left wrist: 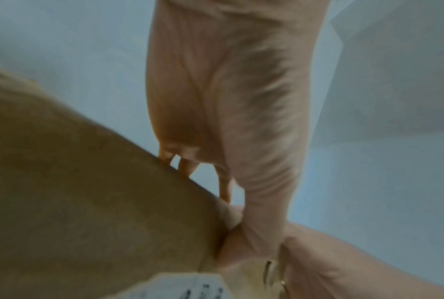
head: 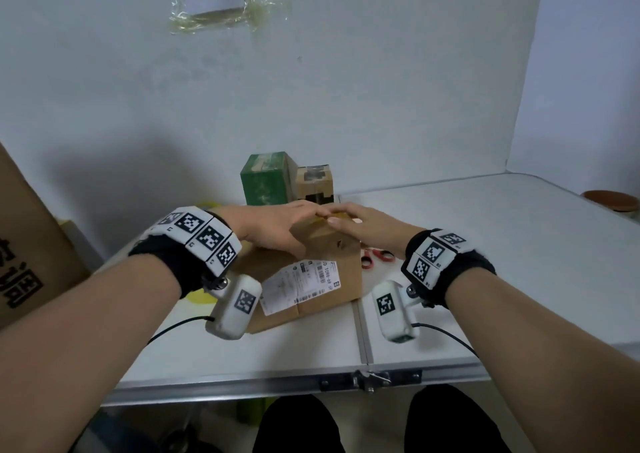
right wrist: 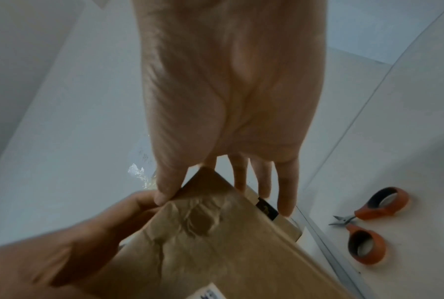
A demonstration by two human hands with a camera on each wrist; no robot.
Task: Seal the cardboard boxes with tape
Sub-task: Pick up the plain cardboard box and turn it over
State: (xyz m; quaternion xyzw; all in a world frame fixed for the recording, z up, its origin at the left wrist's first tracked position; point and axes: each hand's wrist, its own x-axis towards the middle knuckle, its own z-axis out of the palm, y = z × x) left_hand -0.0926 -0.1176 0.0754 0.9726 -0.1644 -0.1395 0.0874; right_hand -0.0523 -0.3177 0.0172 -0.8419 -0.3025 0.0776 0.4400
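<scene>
A brown cardboard box (head: pixel 322 272) with a white shipping label stands tilted on the table's middle. My left hand (head: pixel 282 222) lies flat on its top, fingers reaching over the far edge (left wrist: pixel 185 163). My right hand (head: pixel 365 226) rests on the box's top far corner with fingers straight (right wrist: pixel 264 182) and the thumb (right wrist: pixel 164 190) pressed against the box edge (right wrist: pixel 203 202). The two hands touch at a yellowish glossy strip of tape (head: pixel 341 215) on that corner. A yellow tape roll (head: pixel 200 297) peeks out under my left wrist.
Red-handled scissors (head: pixel 378 257) lie just right of the box (right wrist: pixel 369 224). A green box (head: pixel 266 179) and a small brown box (head: pixel 315 182) stand behind by the wall. A large cardboard carton (head: pixel 27 245) is at the left, a brown round lid (head: pixel 611 200) far right.
</scene>
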